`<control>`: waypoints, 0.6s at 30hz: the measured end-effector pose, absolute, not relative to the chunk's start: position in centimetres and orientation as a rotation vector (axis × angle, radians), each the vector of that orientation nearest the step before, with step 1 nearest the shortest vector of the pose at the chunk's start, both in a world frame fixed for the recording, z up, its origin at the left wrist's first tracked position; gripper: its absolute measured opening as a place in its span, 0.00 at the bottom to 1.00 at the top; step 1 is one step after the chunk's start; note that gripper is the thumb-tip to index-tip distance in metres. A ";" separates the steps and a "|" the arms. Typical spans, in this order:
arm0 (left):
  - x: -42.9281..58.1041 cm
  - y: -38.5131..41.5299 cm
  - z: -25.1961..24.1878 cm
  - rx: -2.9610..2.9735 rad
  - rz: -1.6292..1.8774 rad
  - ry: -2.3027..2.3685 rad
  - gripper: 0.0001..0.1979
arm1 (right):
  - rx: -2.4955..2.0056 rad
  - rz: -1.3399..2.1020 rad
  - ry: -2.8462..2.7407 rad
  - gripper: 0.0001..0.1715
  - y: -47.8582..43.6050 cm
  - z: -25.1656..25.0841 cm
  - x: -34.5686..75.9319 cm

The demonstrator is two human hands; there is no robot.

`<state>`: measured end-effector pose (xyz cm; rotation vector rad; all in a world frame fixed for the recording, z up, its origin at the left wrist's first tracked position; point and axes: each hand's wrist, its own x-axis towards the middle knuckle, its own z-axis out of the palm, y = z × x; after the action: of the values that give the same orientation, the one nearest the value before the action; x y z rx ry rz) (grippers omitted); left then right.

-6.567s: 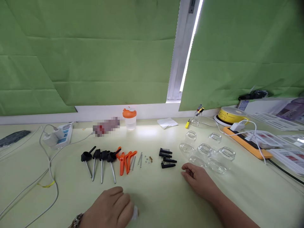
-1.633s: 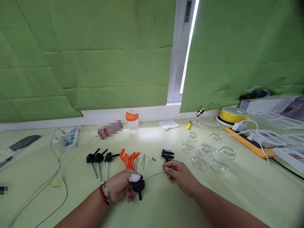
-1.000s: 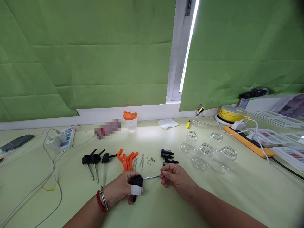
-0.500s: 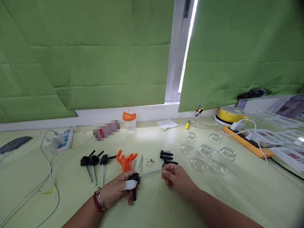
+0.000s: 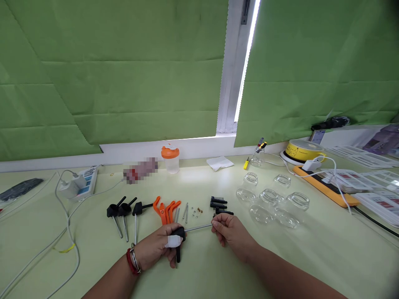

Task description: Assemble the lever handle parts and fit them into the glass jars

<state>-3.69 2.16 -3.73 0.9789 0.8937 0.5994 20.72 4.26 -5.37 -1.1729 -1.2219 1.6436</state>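
My left hand, with white tape on one finger, is wrapped round a black plastic part that has a thin metal rod. The rod points right, and its far end meets the pinched fingertips of my right hand; anything else between them is too small to make out. Behind my left hand are orange levers, with thin metal pins beside them. Several tiny nuts and brass pieces lie between the pins and the black parts with springs.
Three black parts with rods lie at left. Several glass jars stand at right, before an orange power strip. An orange-lidded cup, white paper and a yellow screwdriver are farther back. Cables cross the left side.
My left hand has shifted slightly right with the black part, and the rod's end now meets my right fingertips, where a small gap showed before. My right hand has barely moved.
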 end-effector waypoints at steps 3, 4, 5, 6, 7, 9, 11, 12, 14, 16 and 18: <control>-3.7 2.2 -3.8 0.972 0.607 0.890 0.14 | -1.182 1.637 -1.228 0.18 4.4 -5.5 20.7; -3.7 2.1 -3.8 0.970 0.609 0.893 0.14 | -1.186 1.634 -1.232 0.18 4.4 -5.5 20.7; -3.7 2.1 -3.8 0.967 0.609 0.897 0.14 | -1.190 1.630 -1.239 0.18 4.4 -5.6 20.7; -3.7 2.1 -3.8 0.965 0.608 0.901 0.14 | -1.192 1.626 -1.248 0.18 4.4 -5.6 20.7; -3.7 2.1 -3.9 0.964 0.607 0.902 0.14 | -1.196 1.621 -1.258 0.17 4.4 -5.7 20.6; -3.7 2.2 -3.9 0.960 0.604 0.902 0.15 | -1.212 1.616 -1.275 0.17 4.3 -5.7 20.6; -3.8 2.2 -3.9 0.960 0.601 0.901 0.16 | -1.239 1.613 -1.287 0.17 4.2 -5.7 20.6; -3.8 2.2 -4.0 0.961 0.600 0.904 0.16 | -1.253 1.612 -1.294 0.17 4.2 -5.7 20.6; -3.9 2.2 -4.0 0.961 0.600 0.911 0.16 | -1.275 1.607 -1.313 0.17 4.1 -5.6 20.6; -3.9 2.2 -4.1 0.960 0.602 0.911 0.15 | -1.292 1.601 -1.334 0.17 4.1 -5.4 20.5; -3.9 2.2 -4.1 0.960 0.607 0.899 0.13 | -1.303 1.598 -1.350 0.17 4.2 -5.4 20.4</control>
<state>-3.91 2.15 -4.09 0.9599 0.8989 0.6071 20.40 4.16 -5.42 -1.3034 -1.3501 1.5983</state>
